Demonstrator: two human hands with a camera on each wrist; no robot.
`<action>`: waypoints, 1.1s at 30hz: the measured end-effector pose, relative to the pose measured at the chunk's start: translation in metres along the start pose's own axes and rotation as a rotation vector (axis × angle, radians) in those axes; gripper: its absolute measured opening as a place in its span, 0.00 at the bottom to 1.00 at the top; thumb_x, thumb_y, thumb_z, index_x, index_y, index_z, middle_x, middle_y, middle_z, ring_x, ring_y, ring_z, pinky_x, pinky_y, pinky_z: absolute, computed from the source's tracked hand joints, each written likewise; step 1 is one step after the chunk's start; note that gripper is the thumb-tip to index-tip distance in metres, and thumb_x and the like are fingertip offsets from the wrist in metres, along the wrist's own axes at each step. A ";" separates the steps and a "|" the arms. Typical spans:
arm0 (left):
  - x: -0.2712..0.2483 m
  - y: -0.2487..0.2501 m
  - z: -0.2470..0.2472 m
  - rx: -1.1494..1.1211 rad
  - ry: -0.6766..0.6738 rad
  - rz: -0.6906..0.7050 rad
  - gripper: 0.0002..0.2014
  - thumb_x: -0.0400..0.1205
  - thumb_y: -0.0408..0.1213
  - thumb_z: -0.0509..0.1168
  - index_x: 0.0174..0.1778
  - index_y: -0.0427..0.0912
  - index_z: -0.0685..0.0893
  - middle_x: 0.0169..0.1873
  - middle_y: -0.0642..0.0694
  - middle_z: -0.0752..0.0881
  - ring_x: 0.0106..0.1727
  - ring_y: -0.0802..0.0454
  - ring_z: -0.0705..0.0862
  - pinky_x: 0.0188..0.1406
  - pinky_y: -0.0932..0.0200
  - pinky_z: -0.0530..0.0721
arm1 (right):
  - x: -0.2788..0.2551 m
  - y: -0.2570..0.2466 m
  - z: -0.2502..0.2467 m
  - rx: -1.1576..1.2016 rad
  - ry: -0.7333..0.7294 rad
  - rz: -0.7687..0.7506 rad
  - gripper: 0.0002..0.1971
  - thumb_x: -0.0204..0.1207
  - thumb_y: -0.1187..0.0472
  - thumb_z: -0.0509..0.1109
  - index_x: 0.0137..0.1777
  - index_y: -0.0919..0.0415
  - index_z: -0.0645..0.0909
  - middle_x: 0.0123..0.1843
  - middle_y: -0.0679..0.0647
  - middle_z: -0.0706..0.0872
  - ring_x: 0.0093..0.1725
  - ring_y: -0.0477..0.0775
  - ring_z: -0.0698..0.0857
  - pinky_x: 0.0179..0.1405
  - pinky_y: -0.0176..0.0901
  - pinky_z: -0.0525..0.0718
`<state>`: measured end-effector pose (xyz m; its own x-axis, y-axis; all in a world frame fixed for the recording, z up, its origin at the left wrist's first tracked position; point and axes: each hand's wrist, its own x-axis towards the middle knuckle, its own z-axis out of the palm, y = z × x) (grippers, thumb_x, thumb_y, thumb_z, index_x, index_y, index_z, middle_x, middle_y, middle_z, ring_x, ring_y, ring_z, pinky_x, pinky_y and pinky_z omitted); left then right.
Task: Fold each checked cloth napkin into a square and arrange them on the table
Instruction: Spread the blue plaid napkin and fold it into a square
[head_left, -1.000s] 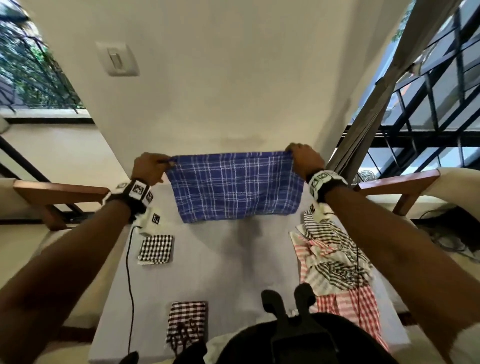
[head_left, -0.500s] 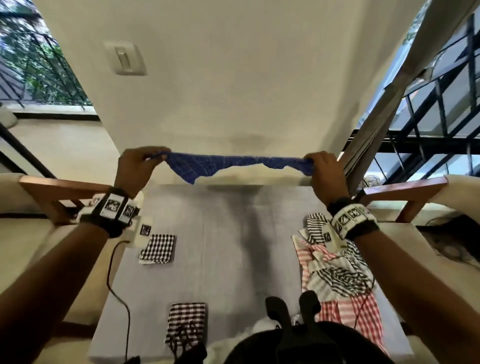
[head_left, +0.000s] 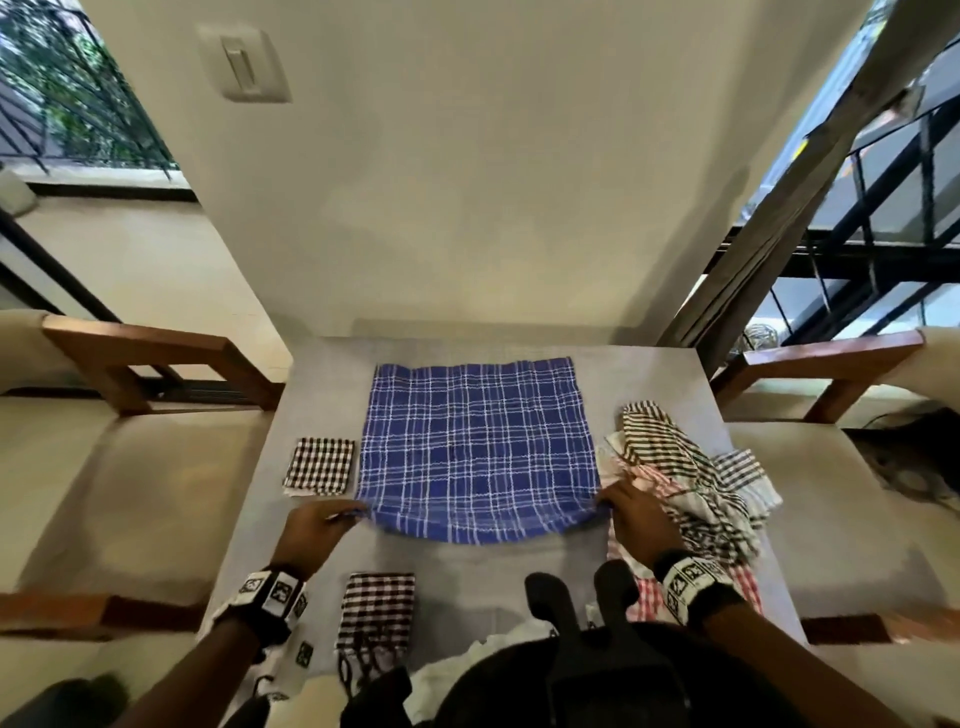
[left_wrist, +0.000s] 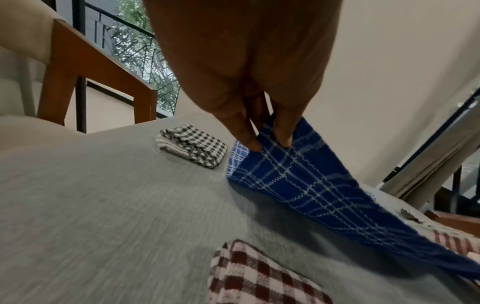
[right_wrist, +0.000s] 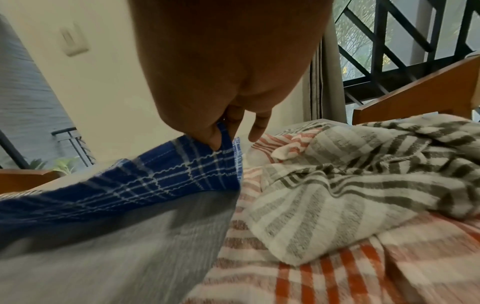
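Your left hand (head_left: 311, 527) and right hand (head_left: 636, 514) each pinch a near corner of the blue napkin (head_left: 478, 447). It lies spread on the counter (head_left: 467, 571), extending away from your fingers (left_wrist: 250, 136); the likely fold runs forward, toward its far edge.

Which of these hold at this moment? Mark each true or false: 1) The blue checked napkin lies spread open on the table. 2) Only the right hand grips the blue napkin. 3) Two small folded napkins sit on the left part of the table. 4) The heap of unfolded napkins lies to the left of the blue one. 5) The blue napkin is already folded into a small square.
1) True: the blue napkin lies spread open on the table.
2) False: the left hand and the right hand each pinch a near corner.
3) True: a black checked folded napkin and a dark red checked folded napkin.
4) False: the heap of unfolded napkins lies to its right.
5) False: it is fully open, unfolded.
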<state>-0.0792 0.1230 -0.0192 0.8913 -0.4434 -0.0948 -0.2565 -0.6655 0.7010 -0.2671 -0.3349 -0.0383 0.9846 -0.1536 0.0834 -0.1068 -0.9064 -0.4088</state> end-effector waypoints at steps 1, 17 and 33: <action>-0.002 -0.004 0.001 0.009 -0.017 -0.003 0.13 0.76 0.32 0.75 0.44 0.59 0.92 0.43 0.57 0.92 0.48 0.62 0.89 0.53 0.59 0.85 | -0.006 0.000 0.000 0.012 -0.014 -0.009 0.20 0.59 0.81 0.72 0.44 0.57 0.87 0.44 0.57 0.87 0.42 0.64 0.88 0.41 0.54 0.86; 0.111 0.019 -0.053 -0.213 0.016 -0.190 0.08 0.83 0.37 0.66 0.46 0.56 0.87 0.42 0.49 0.90 0.48 0.43 0.89 0.52 0.41 0.87 | 0.107 0.016 -0.057 0.355 0.150 0.373 0.10 0.79 0.59 0.75 0.58 0.55 0.80 0.43 0.53 0.90 0.42 0.51 0.87 0.48 0.46 0.84; 0.289 -0.030 -0.009 0.096 -0.022 -0.467 0.06 0.80 0.41 0.70 0.49 0.46 0.82 0.46 0.37 0.90 0.40 0.44 0.87 0.44 0.54 0.84 | 0.282 0.075 0.021 0.123 -0.026 0.703 0.10 0.77 0.51 0.73 0.56 0.51 0.82 0.55 0.62 0.89 0.57 0.68 0.85 0.56 0.53 0.80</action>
<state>0.1894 0.0206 -0.0610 0.9117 -0.0949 -0.3997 0.1358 -0.8487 0.5112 0.0059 -0.4377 -0.0639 0.6913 -0.6747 -0.2587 -0.7029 -0.5450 -0.4570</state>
